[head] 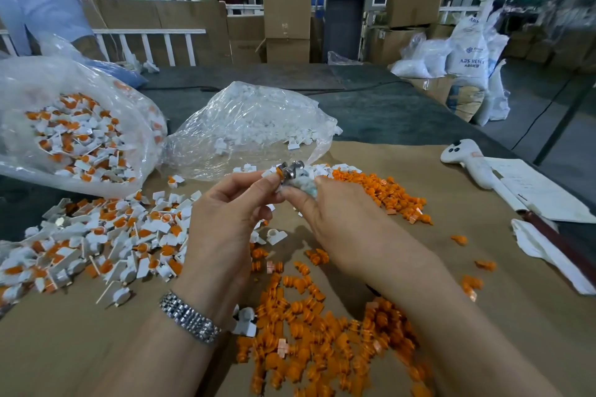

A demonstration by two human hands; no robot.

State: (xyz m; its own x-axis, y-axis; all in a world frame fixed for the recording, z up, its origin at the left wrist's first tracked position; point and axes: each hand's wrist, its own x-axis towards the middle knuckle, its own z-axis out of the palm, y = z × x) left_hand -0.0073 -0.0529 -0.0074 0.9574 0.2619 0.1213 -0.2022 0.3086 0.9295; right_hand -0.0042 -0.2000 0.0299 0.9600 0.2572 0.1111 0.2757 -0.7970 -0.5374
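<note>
From my remote seat I see both hands raised at mid-frame over the brown-papered counter (483, 316). The right hand (342, 219) has its grip closed round a small metal tool (292, 169), whose lower part is wrapped in bluish-white cloth (304, 185). The left hand (225, 219) pinches what looks like an orange plug (280, 171) against the tool's left end, though it is too small to be sure. The orange pile (322, 332) spreads along the bottom centre, below the wrists. Finished white-and-orange pieces (96, 245) lie heaped at lower left. One clear bag (74, 135) of them sits at upper left, and a bag of white parts (251, 119) lies just above the hands.
</note>
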